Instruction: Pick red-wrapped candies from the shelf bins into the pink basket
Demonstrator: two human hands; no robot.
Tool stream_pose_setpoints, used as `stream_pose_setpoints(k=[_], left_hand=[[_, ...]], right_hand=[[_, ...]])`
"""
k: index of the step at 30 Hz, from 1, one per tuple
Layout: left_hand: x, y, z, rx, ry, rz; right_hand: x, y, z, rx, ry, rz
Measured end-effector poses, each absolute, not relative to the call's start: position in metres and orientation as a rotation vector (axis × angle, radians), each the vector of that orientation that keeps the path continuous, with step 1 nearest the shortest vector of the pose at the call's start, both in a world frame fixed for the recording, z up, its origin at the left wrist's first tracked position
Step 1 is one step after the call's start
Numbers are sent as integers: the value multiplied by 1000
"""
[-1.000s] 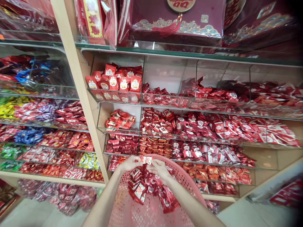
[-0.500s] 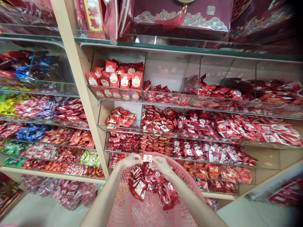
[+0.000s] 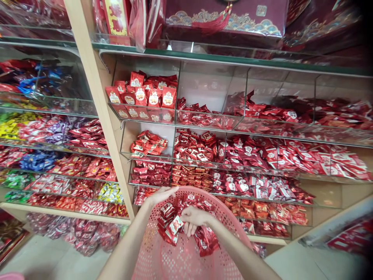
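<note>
A pink perforated plastic basket [image 3: 233, 225] is between my forearms, with a pile of small red-wrapped snack packets [image 3: 205, 243] inside. My left hand [image 3: 161, 196] lies along the basket's upper left rim, its fingers stretched out and nothing visible in them. Reaching into the basket, my right hand [image 3: 194, 218] has its fingers curled, with a white-and-red snack packet [image 3: 176, 224] at its fingertips. That packet is over the left part of the pile. The palm side of my right hand is hidden.
Behind the basket, glass-fronted shelves [image 3: 204, 125] hold rows of red packets. A wooden upright [image 3: 96, 97] divides them from more shelves with mixed-colour packets [image 3: 37, 161] on the left. Bagged goods [image 3: 87, 235] lie below, above a tiled floor [image 3: 58, 260].
Both hands were holding a white-and-red packet above the basket's far rim. My left hand has let go and rests on the rim; my right hand has moved down into the basket.
</note>
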State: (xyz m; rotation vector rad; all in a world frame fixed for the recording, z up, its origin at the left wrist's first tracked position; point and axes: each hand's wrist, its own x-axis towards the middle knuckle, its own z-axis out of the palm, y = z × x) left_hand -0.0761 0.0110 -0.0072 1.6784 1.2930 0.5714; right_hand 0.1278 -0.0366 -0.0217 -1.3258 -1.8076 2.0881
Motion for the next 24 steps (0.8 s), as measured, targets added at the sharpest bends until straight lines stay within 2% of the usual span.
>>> stream_pose_setpoints(k=[6, 13, 21, 24], left_hand=[[-74, 6, 0, 1638, 1374, 554], [-73, 6, -2, 1649, 1339, 595], [-72, 3, 2, 1647, 1363, 584], [-71, 4, 3, 1656, 1359, 593]], right_hand=[[97, -34, -31, -1648, -1991, 1776], [84, -35, -40, -1818, -2114, 1370], [84, -50, -30, -1833, -2260, 702], [87, -50, -22, -1794, -2365, 553]])
